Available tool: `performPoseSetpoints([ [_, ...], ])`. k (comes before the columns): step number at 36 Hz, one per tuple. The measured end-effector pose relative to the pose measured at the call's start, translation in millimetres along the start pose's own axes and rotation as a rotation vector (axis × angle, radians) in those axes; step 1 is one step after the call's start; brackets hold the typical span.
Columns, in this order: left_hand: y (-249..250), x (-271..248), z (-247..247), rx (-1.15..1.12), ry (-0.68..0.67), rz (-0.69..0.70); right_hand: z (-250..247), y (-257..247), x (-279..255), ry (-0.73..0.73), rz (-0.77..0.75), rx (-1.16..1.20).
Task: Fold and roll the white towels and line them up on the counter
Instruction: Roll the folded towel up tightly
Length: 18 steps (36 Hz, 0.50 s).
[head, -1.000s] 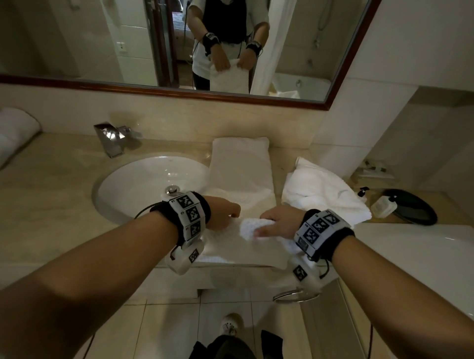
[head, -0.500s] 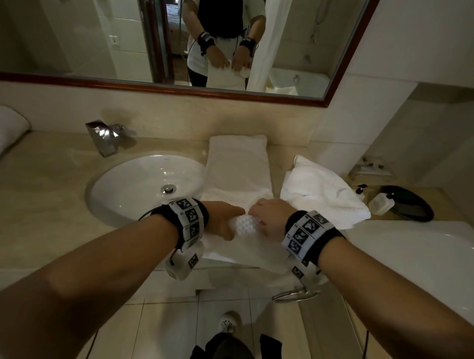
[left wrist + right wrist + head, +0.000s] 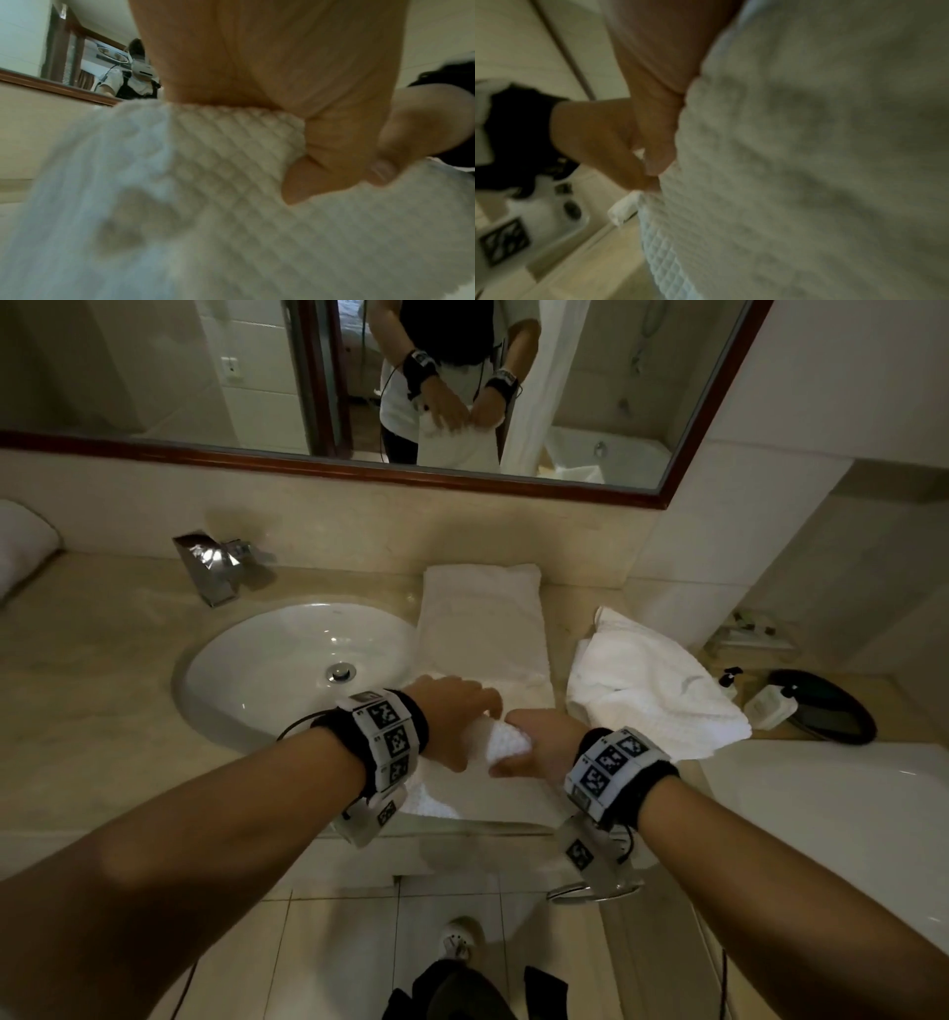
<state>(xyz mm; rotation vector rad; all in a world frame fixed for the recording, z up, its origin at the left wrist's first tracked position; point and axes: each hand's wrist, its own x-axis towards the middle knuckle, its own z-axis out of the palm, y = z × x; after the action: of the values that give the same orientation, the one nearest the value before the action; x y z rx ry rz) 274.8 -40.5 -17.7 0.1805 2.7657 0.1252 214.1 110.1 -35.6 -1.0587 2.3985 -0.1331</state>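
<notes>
A long folded white waffle towel [image 3: 482, 618] lies on the beige counter [image 3: 92, 690], running from the back wall to the front edge right of the sink. Its near end is rolled up into a small roll [image 3: 506, 743]. My left hand [image 3: 454, 719] and right hand [image 3: 539, 742] meet over that roll, fingers curled round it. In the left wrist view the waffle towel [image 3: 231, 162] bulges under my left hand's fingers [image 3: 321, 142]. The right wrist view shows the towel [image 3: 795, 162] against my right hand's thumb [image 3: 659, 146]. A second, crumpled white towel [image 3: 652, 690] lies to the right.
The round white sink [image 3: 292, 670] with a chrome tap [image 3: 210, 567] is left of the towel. A rolled white towel [image 3: 20, 546] shows at the far left edge. Small toiletry bottles [image 3: 767, 706] and a dark tray [image 3: 827, 711] sit at right. A bathtub rim [image 3: 847, 803] is nearby.
Both hands came together from the towel's near edge and moved away from me, rolling the near end of the towel into a small roll.
</notes>
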Motion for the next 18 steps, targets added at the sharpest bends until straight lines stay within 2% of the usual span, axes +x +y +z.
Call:
performPoseSetpoints([
  [2,4.1,-0.2,1.5,-0.069,-0.026,-0.007,-5.0,-0.3,-0.5,0.017,0.001,0.077],
  [8,6.6,-1.2,3.1,-0.276,-0.133,-0.065,-5.0,3.3,-4.8,0.052,0.026,0.091],
  [13,-1.2,-1.0,2.6,-0.504,-0.209,-0.132,9.0,1.8,-8.0,0.13,-0.008,-0.076],
  [15,-1.5,-1.2,0.7,-0.476,-0.274,-0.129,12.3,3.9,-8.3,0.114,-0.002,-0.086],
  [18,0.0,-0.1,-1.7,-0.29,-0.34,-0.145,15.4,4.5,-8.6,0.087,0.006,-0.106],
])
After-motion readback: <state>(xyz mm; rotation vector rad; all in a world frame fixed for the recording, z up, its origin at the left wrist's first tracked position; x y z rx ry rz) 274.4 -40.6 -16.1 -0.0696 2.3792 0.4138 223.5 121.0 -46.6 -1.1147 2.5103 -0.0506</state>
